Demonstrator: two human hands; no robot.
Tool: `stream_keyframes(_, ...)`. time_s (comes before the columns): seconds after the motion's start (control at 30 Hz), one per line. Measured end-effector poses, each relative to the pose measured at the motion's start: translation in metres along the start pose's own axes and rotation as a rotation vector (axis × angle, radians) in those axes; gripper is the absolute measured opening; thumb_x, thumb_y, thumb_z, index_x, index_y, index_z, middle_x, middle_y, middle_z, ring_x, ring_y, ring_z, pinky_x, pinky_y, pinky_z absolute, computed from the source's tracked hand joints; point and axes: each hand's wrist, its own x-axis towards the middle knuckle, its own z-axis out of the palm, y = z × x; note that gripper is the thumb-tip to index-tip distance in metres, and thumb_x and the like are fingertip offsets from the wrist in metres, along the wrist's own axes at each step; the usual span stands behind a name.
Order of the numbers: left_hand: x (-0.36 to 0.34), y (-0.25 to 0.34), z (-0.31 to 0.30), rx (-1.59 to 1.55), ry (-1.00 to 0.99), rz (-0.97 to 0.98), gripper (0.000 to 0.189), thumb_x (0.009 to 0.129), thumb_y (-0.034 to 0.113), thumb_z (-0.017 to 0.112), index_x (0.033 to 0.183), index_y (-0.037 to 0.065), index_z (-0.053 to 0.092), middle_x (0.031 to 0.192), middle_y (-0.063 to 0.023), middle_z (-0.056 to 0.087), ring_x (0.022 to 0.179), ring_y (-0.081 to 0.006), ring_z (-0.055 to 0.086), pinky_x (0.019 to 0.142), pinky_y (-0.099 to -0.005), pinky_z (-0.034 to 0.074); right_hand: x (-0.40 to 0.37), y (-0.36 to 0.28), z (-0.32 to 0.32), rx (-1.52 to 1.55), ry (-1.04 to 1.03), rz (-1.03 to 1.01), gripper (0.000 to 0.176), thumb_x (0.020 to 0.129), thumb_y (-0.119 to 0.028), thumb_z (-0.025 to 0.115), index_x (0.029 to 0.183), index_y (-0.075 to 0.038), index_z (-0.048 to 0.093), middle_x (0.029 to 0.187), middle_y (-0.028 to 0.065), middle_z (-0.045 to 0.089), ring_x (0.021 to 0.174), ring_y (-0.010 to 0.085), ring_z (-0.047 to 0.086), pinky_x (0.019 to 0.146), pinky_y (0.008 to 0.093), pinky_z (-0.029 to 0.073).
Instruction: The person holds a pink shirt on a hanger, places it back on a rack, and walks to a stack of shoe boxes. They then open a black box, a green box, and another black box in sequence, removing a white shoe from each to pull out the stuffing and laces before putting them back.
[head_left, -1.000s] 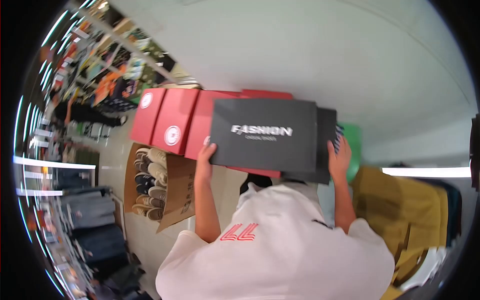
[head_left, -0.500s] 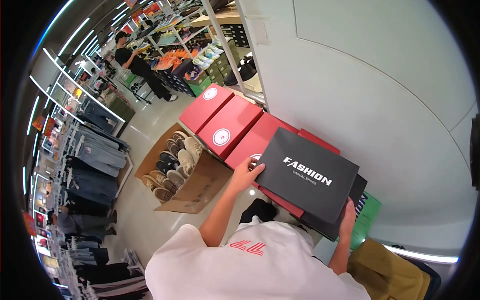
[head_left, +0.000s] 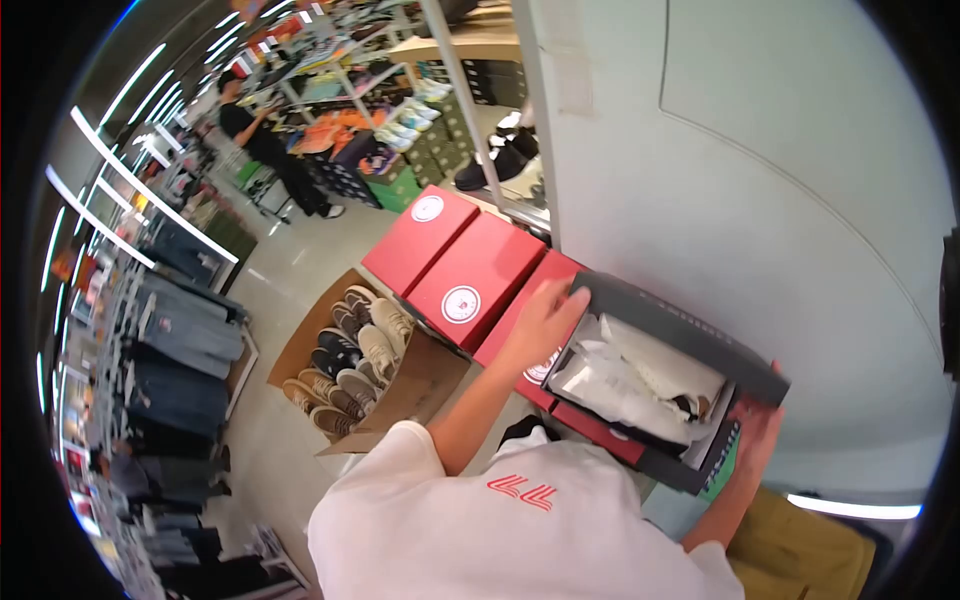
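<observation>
In the head view, a dark grey shoe box point(head_left: 672, 470) lies with its lid raised, showing white shoes point(head_left: 618, 392) and pale paper inside. The lid point(head_left: 690, 338) is tipped up on its far side, its printed top turned away toward the wall. My left hand point(head_left: 545, 322) is closed on the lid's left end, thumb and fingers at the corner. At the opposite end, my right hand point(head_left: 762, 425) grips the lid's right corner; some of its fingers are hidden. Red shoe boxes point(head_left: 482, 262) with round white labels stand to the left, and another red one lies under the grey box.
A cardboard carton point(head_left: 425, 385) full of shoes stands on the floor at the left. A white wall point(head_left: 800, 200) rises behind the boxes. Clothes racks point(head_left: 185, 390) line the far left. A person point(head_left: 270, 145) stands by the shoe shelves. A mustard-coloured item point(head_left: 800, 545) sits lower right.
The grey lid, flat on the box half a second ago, has been lifted and tilted back, baring the white shoes. Both hands have moved up with it, and the view has shifted slightly.
</observation>
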Motion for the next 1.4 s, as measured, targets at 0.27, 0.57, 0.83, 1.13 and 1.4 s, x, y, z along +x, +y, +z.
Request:
stream_keyframes(0.27,0.091,-0.03,0.03,0.055,-0.142,0.034,0.063,0.099,0.043,0.061,0.137,-0.007,0.056,0.13,-0.0228,0.059,0.114,-0.0286,0.062,0.098,-0.0377,0.049,0.047,-0.003,0.079,-0.781,0.583,-0.197,0.036,0.097,-0.026,0.069,0.122,-0.002,0.058,0.088,0.0036,0.061,0.072,0.0132,0.058,0.07,0.03,0.049)
stream_keyframes(0.57,0.04,-0.069,0.038,0.057,-0.146,-0.009,0.058,0.095,0.039,0.067,0.134,-0.003,0.059,0.133,-0.0252,0.055,0.12,-0.0332,0.059,0.101,-0.0416,0.048,0.036,0.018,0.145,-1.526,-0.489,-0.231,0.071,0.076,-0.029,0.079,0.137,-0.004,0.053,0.128,0.0177,0.056,0.124,0.0345,0.049,0.104,0.0502,0.038)
stream_keyframes(0.83,0.014,-0.084,0.054,0.356,-0.139,0.151,0.069,0.097,0.045,0.062,0.147,-0.001,0.049,0.152,-0.0288,0.041,0.139,-0.0433,0.04,0.116,-0.047,0.034,0.055,0.026,0.131,-1.497,-0.695,-0.257,0.097,0.061,-0.04,0.086,0.14,-0.001,0.046,0.12,0.0181,0.055,0.116,0.0351,0.05,0.096,0.0491,0.04)
stream_keyframes(1.13,0.006,-0.052,0.04,0.086,-0.105,0.269,0.052,0.106,0.04,0.043,0.136,0.001,0.059,0.147,-0.0192,0.046,0.14,-0.0317,0.04,0.118,-0.0442,0.03,0.073,-0.031,0.113,-0.741,-0.511,-0.219,0.099,0.061,-0.037,0.084,0.142,0.006,0.048,0.126,0.0201,0.062,0.116,0.0337,0.061,0.102,0.0426,0.046)
stream_keyframes(1.4,0.026,0.01,0.036,-0.673,-0.297,-0.133,0.054,0.096,0.016,0.068,0.143,-0.003,0.048,0.131,-0.0158,0.064,0.114,-0.0244,0.065,0.095,-0.039,0.056,0.082,-0.016,0.146,0.049,-0.754,0.309,0.075,0.081,-0.03,0.069,0.142,0.008,0.05,0.128,0.0148,0.064,0.113,0.0199,0.062,0.098,0.0303,0.048)
